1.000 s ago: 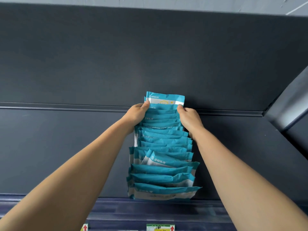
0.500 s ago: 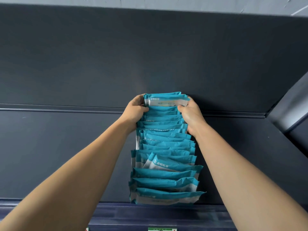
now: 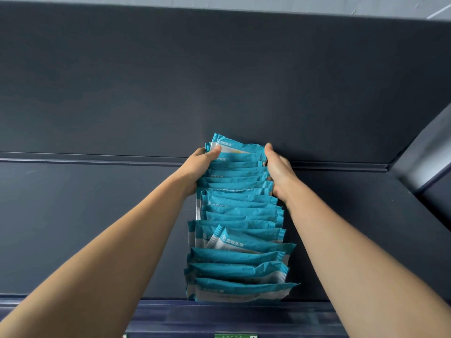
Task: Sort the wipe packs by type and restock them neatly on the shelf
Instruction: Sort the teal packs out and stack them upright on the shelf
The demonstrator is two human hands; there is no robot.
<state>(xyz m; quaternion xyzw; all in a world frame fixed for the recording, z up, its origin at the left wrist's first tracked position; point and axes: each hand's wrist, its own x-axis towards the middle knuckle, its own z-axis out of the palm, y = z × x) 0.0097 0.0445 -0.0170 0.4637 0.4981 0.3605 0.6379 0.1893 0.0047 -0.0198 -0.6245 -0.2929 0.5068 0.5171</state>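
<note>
Here, my left hand [image 3: 200, 164] and right hand [image 3: 278, 169] close their grip round the rearmost teal wipe packs [image 3: 239, 211], which stand in one row on the dark shelf [image 3: 97, 228], nearly squared by my judgement, with one tilted pack [image 3: 231, 242] near the front left to straighten.

- A shop aisle: a dark metal display shelf [image 3: 73, 228] with a tall back panel [image 3: 219, 81] rising just behind the left hand [image 3: 199, 167] and the right hand [image 3: 279, 172].
- Between the two hands and running from them toward the person, many identical teal wipe packs [image 3: 239, 240] stand in one file, the way retail stock is lined up.
- Well below the hands, the shelf's front rail [image 3: 219, 315] carries a green-edged label [image 3: 235, 335], probably a price tag; its print is cut off.
</note>
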